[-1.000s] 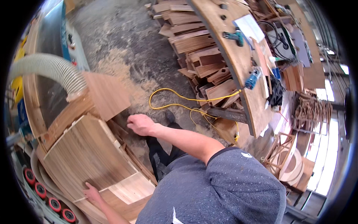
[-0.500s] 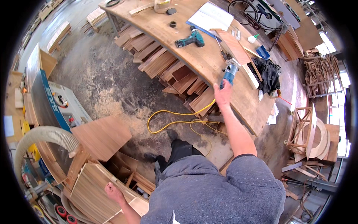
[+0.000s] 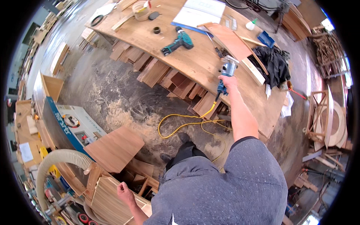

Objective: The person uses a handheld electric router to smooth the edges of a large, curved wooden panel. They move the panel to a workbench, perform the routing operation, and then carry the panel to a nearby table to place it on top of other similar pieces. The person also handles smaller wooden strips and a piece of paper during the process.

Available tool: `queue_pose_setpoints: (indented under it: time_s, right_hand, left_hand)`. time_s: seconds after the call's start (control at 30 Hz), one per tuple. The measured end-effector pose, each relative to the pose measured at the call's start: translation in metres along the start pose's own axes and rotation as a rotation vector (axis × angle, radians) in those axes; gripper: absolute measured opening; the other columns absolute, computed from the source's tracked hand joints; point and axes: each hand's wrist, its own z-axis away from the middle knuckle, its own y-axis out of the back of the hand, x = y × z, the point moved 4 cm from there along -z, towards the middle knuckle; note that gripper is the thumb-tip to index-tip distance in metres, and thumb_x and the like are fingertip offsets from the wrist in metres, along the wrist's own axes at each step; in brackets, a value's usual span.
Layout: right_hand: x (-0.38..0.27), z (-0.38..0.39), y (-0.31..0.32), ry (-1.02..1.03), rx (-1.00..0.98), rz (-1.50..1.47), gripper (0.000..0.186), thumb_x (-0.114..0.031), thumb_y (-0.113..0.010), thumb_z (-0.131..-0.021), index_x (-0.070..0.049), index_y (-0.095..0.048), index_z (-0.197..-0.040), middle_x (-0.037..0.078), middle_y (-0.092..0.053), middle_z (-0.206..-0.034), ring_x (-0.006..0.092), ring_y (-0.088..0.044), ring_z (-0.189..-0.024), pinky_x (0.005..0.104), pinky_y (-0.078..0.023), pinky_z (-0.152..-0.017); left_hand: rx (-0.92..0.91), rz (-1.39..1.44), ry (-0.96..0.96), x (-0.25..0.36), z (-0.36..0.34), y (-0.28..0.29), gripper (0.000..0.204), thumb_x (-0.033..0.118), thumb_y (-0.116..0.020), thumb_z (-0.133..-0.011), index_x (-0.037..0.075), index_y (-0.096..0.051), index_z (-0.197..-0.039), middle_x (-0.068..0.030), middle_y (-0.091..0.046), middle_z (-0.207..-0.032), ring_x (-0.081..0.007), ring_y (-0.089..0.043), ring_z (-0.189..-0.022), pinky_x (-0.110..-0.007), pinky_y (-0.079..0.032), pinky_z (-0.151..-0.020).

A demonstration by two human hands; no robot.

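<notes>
My right hand (image 3: 229,81) is wrapped around the blue body of a trim router (image 3: 228,67) at the front edge of the wooden workbench (image 3: 202,62). The router's silver and clear base end points away from me. From its near end hangs a yellow power cord (image 3: 176,115), which loops down towards the floor. My left hand (image 3: 125,194) is curled into a loose fist, with nothing visible in it. It hovers above striped wooden panels (image 3: 108,202). A teal and black cordless drill (image 3: 179,42) lies on the bench, left of the router.
Boards (image 3: 240,44), a screwdriver (image 3: 215,47) and a black cloth (image 3: 275,65) lie beyond the router. Papers (image 3: 198,13) lie at the back. Stacked planks (image 3: 161,69) fill the space under the bench. A table saw (image 3: 77,122) and ribbed hose (image 3: 56,155) stand at left.
My right hand has closed around the router's body, where before it reached to its near end. The router now shows more of its length, with the cord trailing from it. The view has shifted slightly.
</notes>
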Motion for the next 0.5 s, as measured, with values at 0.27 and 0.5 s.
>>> queue_pose_setpoints:
  time_s: [0.27, 0.5]
  right_hand:
    - [0.001, 0.135, 0.006, 0.449, -0.108, -0.093, 0.058, -0.022, -0.082, -0.065, 0.002, -0.060, -0.112, 0.018, -0.071, -0.104, 0.0292, -0.070, -0.096, 0.0400, -0.055, -0.086]
    - [-0.040, 0.302, -0.011, 0.985, -0.398, -0.155, 0.081, -0.012, -0.088, -0.065, -0.001, -0.046, -0.134, 0.012, -0.064, -0.122, 0.0239, -0.064, -0.112, 0.0359, -0.050, -0.098]
  left_hand:
    - [-0.131, 0.178, -0.265, 0.166, -0.014, -0.041, 0.016, 0.014, -0.066, -0.098, -0.002, -0.070, -0.102, -0.0049, -0.069, -0.094, -0.0127, -0.061, -0.087, -0.028, -0.050, -0.080]
    - [-0.720, 0.766, -0.311, 0.339, 0.037, -0.096, 0.040, 0.015, -0.057, -0.104, -0.001, -0.052, -0.140, -0.0121, -0.061, -0.136, -0.0208, -0.056, -0.129, -0.033, -0.044, -0.108]
